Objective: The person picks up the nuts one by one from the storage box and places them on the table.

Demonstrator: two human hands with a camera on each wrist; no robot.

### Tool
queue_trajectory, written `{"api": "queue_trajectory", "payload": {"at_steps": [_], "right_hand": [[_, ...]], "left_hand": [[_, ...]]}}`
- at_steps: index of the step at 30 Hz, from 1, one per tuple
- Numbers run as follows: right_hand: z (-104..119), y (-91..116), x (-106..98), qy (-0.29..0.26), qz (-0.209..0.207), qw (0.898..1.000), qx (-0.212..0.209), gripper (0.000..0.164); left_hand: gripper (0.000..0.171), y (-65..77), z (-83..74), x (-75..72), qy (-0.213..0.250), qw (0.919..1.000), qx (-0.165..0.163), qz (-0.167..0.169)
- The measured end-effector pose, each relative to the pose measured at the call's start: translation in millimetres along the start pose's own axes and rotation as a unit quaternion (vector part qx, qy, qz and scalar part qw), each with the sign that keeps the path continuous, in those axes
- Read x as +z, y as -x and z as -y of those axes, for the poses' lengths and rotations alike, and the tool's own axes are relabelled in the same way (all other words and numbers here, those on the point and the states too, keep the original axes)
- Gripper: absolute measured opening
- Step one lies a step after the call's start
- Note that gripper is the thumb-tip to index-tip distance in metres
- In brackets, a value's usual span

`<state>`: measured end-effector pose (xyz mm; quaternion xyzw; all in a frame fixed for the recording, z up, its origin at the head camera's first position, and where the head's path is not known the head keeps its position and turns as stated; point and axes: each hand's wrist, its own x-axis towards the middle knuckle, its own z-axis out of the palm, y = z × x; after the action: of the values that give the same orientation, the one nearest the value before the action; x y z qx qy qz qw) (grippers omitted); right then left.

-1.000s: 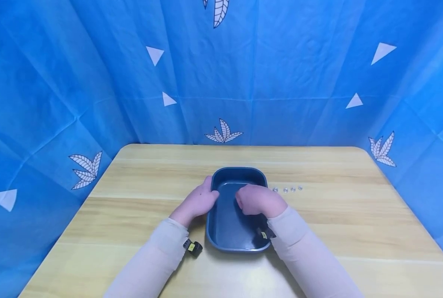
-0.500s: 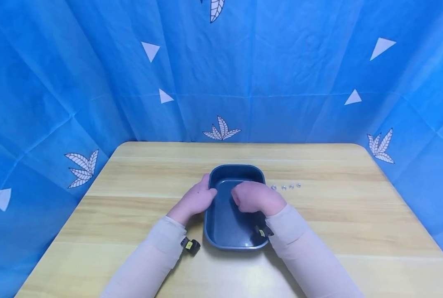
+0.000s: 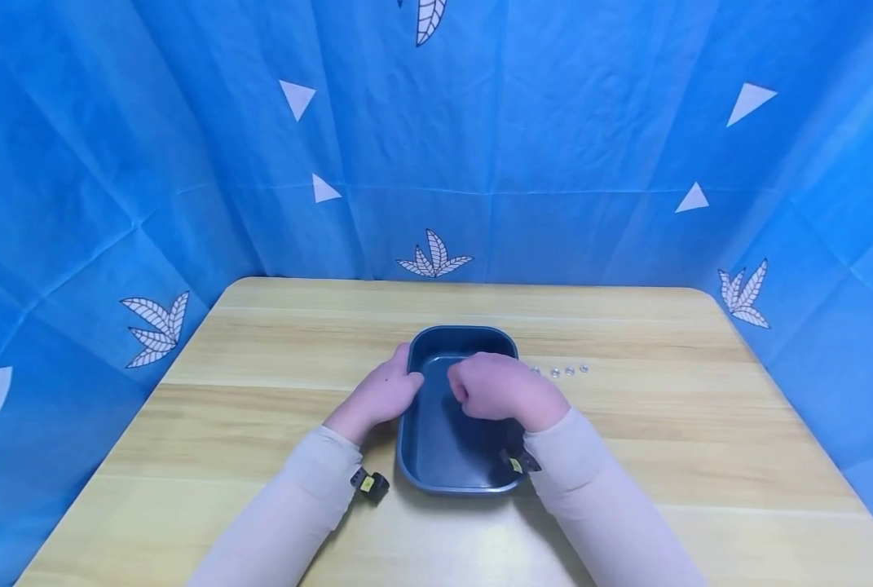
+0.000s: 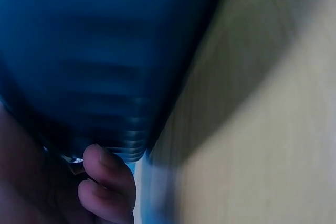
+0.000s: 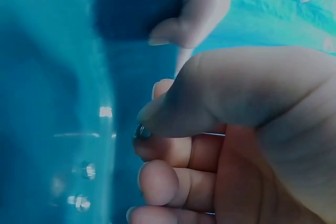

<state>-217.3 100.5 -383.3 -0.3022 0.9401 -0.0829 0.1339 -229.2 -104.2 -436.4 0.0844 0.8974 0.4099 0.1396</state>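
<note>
A tiny shiny dark-edged piece (image 5: 140,130) is pinched between the thumb and forefinger of my right hand (image 3: 487,386), over the inside of a deep blue, round-cornered rectangular tray (image 3: 439,461). Only the right wrist view gives me this piece; from my head I see just the back of a curled hand, with its fingertips hidden. The same wrist view shows two small glinting pieces (image 5: 88,171) low in the tray, near each other, which my hand and arm seem to cover from above. I cannot tell what they are made of.

My left hand (image 3: 381,394) is clamped on the tray's left wall, thumb over the rim and fingers outside. The left wrist view alone shows two curled fingertips (image 4: 107,169) by the outer wall, and the rows of ridges along it, which the head view misses.

Only from above do I see four small, clear-looking round pieces (image 3: 555,372) lined up on the pale wood-grain table (image 3: 649,473), just beyond the tray's right side. Off-white sleeves (image 3: 282,505) cover my forearms, and a black wrist camera (image 3: 373,487) sits under my left cuff. Behind the table hangs a bright blue cloth (image 3: 583,139) printed with white triangles and leaves.
</note>
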Motion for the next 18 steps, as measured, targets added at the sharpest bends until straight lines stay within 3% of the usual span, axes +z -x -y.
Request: {"api": "queue_trajectory", "payload": {"at_steps": [18], "right_hand": [[-1, 29, -30, -0.036, -0.072, 0.996, -0.042, 0.026]], "left_hand": [[0.059, 1.2, -2.3, 1.1, 0.009, 0.9999, -0.004, -0.002]]}}
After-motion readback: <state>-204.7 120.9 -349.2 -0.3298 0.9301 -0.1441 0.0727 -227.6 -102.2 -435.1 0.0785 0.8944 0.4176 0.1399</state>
